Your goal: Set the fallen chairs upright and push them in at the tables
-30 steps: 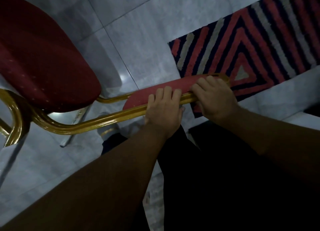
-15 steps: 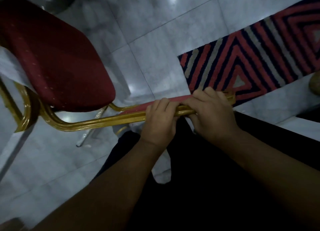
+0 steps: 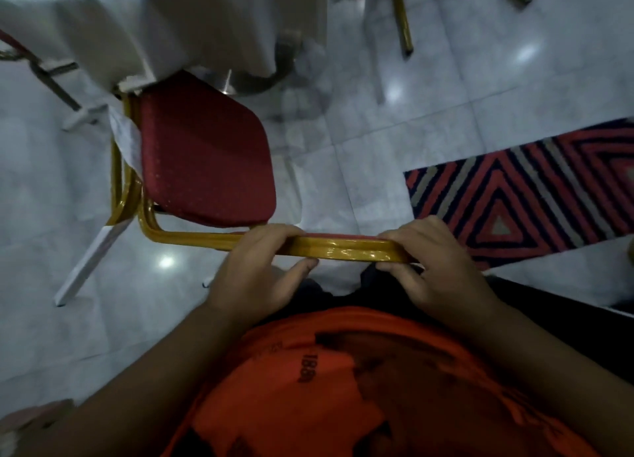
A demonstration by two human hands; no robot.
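Observation:
A chair with a red padded seat [image 3: 202, 158] and a gold metal frame stands on its legs right below me. Its seat faces a table draped in a white cloth [image 3: 164, 30]. I see the gold top rail of the backrest [image 3: 346, 249] edge-on. My left hand [image 3: 257, 271] grips the left part of that rail, fingers over the top and thumb beneath. My right hand [image 3: 432, 267] grips the rail's right end in the same way. The front edge of the seat touches the hanging cloth.
The table's metal pedestal foot [image 3: 264, 79] shows under the cloth. Gold legs of another chair [image 3: 403, 20] stand at the top right, and a further chair frame [image 3: 41, 72] at the far left. A red and navy patterned rug [image 3: 528, 195] lies to the right on pale marble tiles.
The chair has come up from a tilted pose onto its legs and moved toward the table. Both hands stay on the top rail and have spread further apart.

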